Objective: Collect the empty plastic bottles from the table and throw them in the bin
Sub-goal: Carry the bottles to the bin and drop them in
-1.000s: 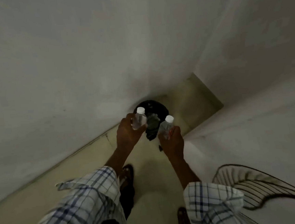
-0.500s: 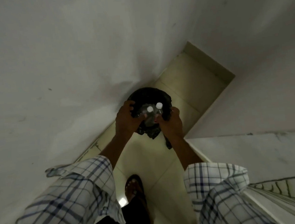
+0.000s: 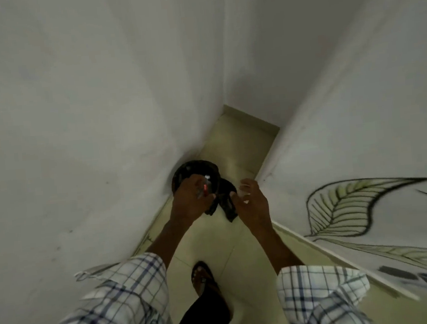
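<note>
Your left hand (image 3: 190, 202): closed around one clear bottle (image 3: 205, 188), held over the black-lined bin (image 3: 182, 172) in the wall corner. Your right hand (image 3: 249, 202): fingers loosely curled beside the bin, whether it holds a bottle, cannot tell. Risk: release off-centre, and the bottle glances off the rim onto the floor (image 3: 240, 250).

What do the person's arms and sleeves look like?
Both arms wear loose white sleeves with a dark blue checked pattern: the left sleeve and the right sleeve. The sleeves stop short of the wrists, so the forearms are bare. The left hand and right hand have no gloves.
</note>
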Motion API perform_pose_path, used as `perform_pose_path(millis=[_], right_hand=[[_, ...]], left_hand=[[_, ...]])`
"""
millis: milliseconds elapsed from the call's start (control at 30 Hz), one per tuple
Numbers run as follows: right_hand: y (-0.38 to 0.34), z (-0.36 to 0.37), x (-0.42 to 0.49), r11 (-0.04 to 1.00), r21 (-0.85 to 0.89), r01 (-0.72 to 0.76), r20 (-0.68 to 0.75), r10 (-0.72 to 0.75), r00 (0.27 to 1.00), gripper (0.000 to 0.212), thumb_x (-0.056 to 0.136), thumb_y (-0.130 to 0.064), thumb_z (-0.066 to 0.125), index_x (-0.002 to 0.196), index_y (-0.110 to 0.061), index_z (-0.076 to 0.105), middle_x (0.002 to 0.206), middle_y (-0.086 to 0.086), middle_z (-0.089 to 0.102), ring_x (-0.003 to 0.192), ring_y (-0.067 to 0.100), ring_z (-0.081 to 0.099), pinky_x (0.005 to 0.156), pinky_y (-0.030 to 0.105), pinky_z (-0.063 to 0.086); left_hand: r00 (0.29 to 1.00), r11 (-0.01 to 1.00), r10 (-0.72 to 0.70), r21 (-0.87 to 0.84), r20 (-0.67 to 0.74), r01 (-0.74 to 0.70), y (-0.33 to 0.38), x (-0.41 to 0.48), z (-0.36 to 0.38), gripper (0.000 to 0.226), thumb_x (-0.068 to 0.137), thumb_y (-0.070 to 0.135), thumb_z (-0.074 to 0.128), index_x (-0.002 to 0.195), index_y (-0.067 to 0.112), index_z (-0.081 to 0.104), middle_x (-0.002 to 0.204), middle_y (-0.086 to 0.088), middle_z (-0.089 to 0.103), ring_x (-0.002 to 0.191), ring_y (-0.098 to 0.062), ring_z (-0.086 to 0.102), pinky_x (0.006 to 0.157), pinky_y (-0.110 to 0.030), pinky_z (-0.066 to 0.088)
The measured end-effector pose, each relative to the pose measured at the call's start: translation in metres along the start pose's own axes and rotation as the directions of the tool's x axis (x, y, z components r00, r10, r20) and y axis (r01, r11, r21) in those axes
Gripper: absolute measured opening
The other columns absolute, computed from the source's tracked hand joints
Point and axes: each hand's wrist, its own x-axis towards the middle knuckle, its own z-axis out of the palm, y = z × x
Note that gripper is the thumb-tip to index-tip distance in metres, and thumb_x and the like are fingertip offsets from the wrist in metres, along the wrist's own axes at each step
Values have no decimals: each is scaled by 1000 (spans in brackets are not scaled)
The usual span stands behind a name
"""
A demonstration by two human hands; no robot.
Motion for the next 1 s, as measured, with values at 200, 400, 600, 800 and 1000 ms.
perform_pose_path(millis=[200,400,600,800,1000], right_hand=[[-24,-102,-83,999,25,47,-130,-44,991,44,91,-29,70,130,-19,52,118,1,65,89,22,68,77,28,51],[-1,-228,-187,996,83,30,-371,3,929,41,89,-25,72,125,-17,56,105,-2,66,89,19,66,78,24,49],[44,-367,-308,981,195,15,-606,109,788,37,89,-20,72,121,-13,56,97,1,66,85,17,67,82,39,60],[70,-498,-442,962,266,-57,-812,256,524,44,89,-29,72,127,-17,55,112,2,66,88,18,64,76,23,50],[85,-598,-562,936,340,-88,-912,351,212,41,87,-29,71,124,-23,54,116,4,69,83,18,67,72,24,50]], left_hand=[[974,976,137,143,179,-163,98,-65,3,31,79,32,76,105,23,61,95,6,63,93,-17,63,79,-27,50],[854,892,374,111,362,-438,211,-156,38,34,76,32,79,105,24,62,100,3,64,89,-15,61,76,-29,53],[610,734,541,28,579,-678,350,-250,116,35,74,24,81,105,19,66,98,0,66,84,-15,61,70,-25,50],[295,541,649,-153,702,-827,488,-356,202,32,75,28,81,103,22,65,95,4,67,81,-9,63,66,-10,46],[3,383,677,-350,736,-855,604,-463,279,35,73,31,81,104,25,65,96,7,65,84,-8,62,69,-23,51]])
